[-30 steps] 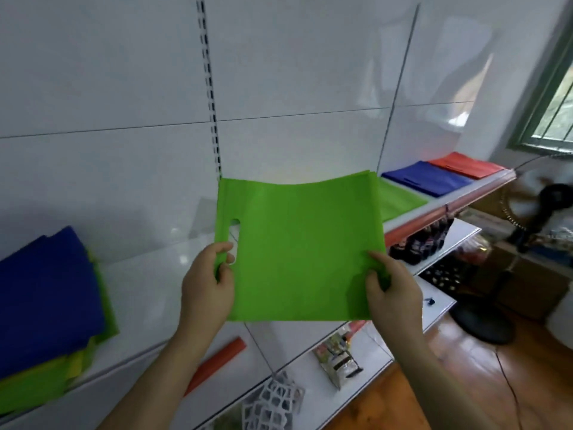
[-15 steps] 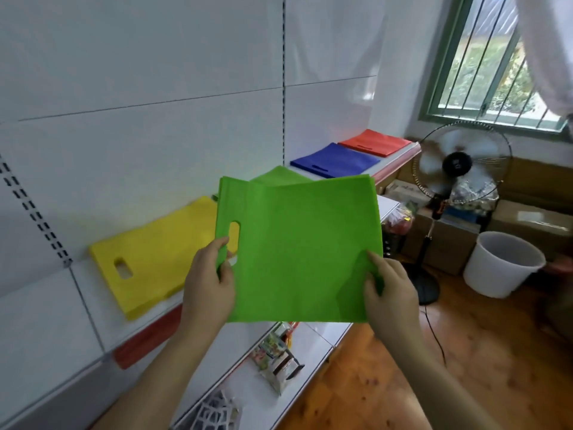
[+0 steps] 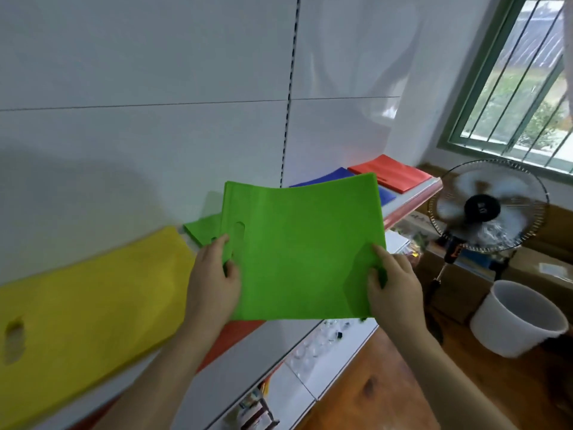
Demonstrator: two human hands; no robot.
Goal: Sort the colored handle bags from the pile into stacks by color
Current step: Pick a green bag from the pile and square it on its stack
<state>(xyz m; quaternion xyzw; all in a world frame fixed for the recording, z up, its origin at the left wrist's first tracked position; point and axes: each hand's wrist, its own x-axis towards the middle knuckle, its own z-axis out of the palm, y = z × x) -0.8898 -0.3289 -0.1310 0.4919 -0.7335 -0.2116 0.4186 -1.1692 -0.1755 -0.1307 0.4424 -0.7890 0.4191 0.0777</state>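
Hands apart, my left hand and right hand pinch opposite edges of a green bag at centre frame, above what looks like the green stack; yellow bag lower left.

Open air above shelf and below wall panels; shelf surface taken by yellow bag, green stack, blue stack, red stack; standing fan and white bucket crowd the floor rightward.
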